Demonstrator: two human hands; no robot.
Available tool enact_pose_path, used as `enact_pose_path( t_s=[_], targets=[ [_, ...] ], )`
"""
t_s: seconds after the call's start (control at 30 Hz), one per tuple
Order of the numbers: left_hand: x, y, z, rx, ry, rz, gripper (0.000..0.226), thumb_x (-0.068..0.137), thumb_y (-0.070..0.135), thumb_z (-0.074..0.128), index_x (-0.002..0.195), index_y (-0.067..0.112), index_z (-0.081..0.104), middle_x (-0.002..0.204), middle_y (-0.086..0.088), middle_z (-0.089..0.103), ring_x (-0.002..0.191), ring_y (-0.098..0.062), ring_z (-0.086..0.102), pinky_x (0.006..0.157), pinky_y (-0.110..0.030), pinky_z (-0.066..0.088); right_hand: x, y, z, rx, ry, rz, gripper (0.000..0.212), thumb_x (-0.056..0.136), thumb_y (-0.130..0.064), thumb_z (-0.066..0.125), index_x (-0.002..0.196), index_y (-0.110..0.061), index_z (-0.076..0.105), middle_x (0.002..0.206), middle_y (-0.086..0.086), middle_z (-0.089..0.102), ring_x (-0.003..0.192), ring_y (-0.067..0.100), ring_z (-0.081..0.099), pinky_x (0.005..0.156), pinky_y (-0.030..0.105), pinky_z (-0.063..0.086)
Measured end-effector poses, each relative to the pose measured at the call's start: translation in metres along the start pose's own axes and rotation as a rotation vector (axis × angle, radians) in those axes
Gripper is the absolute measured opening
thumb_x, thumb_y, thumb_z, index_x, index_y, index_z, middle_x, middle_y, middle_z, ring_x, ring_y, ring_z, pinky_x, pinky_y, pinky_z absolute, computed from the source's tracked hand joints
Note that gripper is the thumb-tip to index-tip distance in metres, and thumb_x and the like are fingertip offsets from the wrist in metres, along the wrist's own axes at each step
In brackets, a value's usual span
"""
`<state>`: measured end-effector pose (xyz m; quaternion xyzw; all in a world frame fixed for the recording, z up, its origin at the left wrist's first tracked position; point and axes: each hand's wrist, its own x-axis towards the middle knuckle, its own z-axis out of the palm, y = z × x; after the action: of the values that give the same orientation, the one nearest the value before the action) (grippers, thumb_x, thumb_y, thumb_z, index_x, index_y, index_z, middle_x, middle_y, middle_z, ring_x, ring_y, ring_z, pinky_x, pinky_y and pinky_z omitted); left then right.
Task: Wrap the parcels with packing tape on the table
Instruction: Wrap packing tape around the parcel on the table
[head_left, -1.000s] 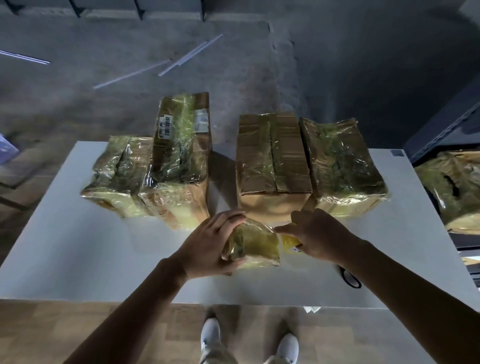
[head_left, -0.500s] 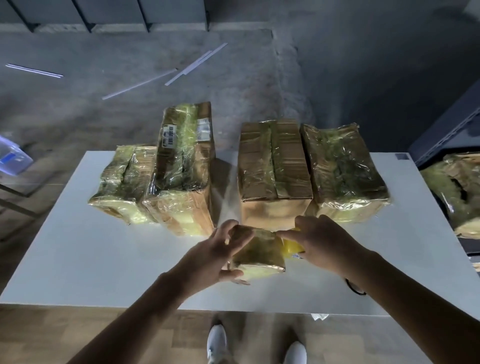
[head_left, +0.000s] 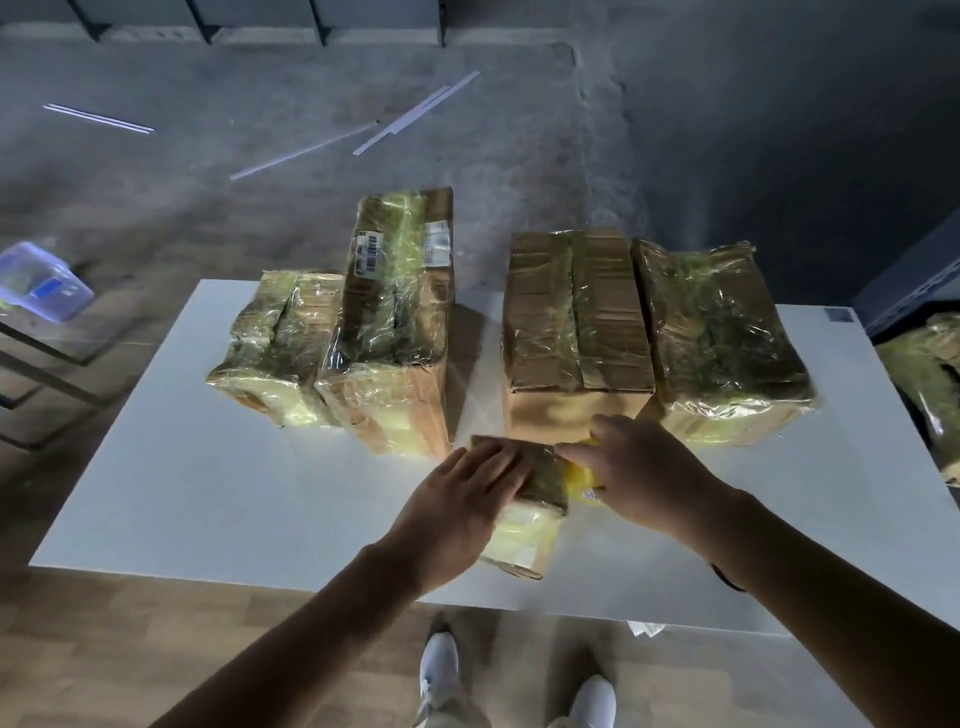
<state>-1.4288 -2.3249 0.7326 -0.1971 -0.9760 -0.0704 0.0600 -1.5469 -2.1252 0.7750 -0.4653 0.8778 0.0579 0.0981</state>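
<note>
Fingers (head_left: 496, 460) of left hand (head_left: 457, 504) lie flat on parcel (head_left: 543, 480); right hand (head_left: 644, 473) grips tape (head_left: 579, 475).

Four tape-wrapped brown cardboard parcels wall off the far half of the white tabletop (head_left: 156, 493) in two close pairs: a low parcel (head_left: 270, 348) beside a tall labelled parcel (head_left: 400, 322) on the left, and a plain-topped box (head_left: 576, 312) beside a film-covered parcel (head_left: 722, 343) on the right. A narrow bare lane (head_left: 475, 353) runs between the pairs. Its near mouth is blocked by the small wrapped parcel (head_left: 540, 488), with the left hand (head_left: 457, 509) lying flat on it and the right hand (head_left: 644, 478) gripping a yellow tape roll (head_left: 579, 475). The near-left tabletop lies open.
</note>
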Motion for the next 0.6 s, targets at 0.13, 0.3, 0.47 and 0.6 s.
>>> enact_pose_path(
  t_s=[0.13,0.3,0.47,0.6],
  targets=[
    [-0.001,0.001,-0.001,-0.034,0.021,-0.065,0.060,0.066,0.017,0.080,0.123,0.008,0.063,0.123,-0.009,0.061,0.115,-0.028,0.058,0.093,-0.041,0.052,-0.004,0.008,0.010,0.153,-0.019,-0.007,0.062,0.093,-0.027,0.057,0.148,-0.036,0.030,0.120,0.004,0.044,0.110,0.021,0.048,0.085,0.031,0.041],
    [0.017,0.005,-0.004,-0.045,0.015,0.002,0.043,0.065,0.017,0.077,0.104,0.006,0.065,0.120,-0.013,0.059,0.116,-0.030,0.054,0.097,-0.050,0.047,-0.014,0.018,0.019,0.320,0.023,-0.020,0.066,0.085,-0.031,0.071,0.141,-0.035,0.037,0.110,-0.001,0.049,0.094,0.014,0.052,0.073,0.025,0.047],
    [0.021,0.003,0.000,-0.052,-0.136,-0.024,0.069,0.072,0.042,0.073,0.126,0.006,0.051,0.134,-0.014,0.048,0.123,-0.031,0.046,0.104,-0.048,0.039,-0.014,0.022,0.022,0.384,0.136,-0.041,0.052,0.076,-0.019,0.079,0.122,-0.027,0.057,0.110,-0.002,0.055,0.101,0.016,0.051,0.079,0.026,0.043],
    [0.015,-0.007,0.001,-0.207,-0.009,0.010,0.063,0.068,0.036,0.078,0.122,0.011,0.054,0.127,-0.012,0.052,0.113,-0.029,0.051,0.095,-0.046,0.046,-0.025,0.029,0.023,0.481,0.161,-0.015,0.069,0.078,-0.013,0.074,0.135,-0.040,0.047,0.113,-0.005,0.051,0.099,0.011,0.051,0.073,0.025,0.046]
  ],
)
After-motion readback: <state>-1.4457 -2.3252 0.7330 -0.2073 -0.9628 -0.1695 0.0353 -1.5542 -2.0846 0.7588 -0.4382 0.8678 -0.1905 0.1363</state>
